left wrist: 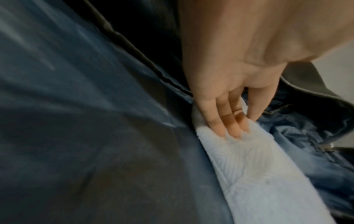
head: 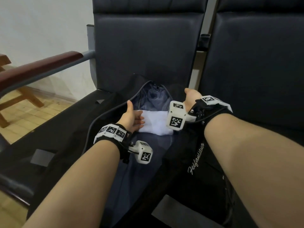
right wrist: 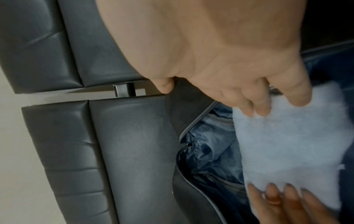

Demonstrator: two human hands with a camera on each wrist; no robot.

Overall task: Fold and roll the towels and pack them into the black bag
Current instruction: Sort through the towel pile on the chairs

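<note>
Both hands flank a folded white towel (head: 156, 123) (soft, ribbed terry) lying crosswise inside the open black bag (head: 189, 170) on the seat: left hand (head: 131, 118) flat-fingered touching it, right hand (head: 191, 97) holding the bag's rim.

The towel (head: 156, 123) was white terry cloth, soft and matt, with a raised woven line pattern showing on its face in the left wrist view. Around it, the black bag (head: 189, 162) was matt woven fabric outside, while its lining (head: 153, 97) was thin blue cloth with a slight sheen and many creases. Behind the bag, the seat back (head: 144, 46) was dark smooth leather-like upholstery with a dull gloss. Left of the bag, the armrest (head: 41, 66) had a glossy reddish-brown top on a matt grey bar.
</note>
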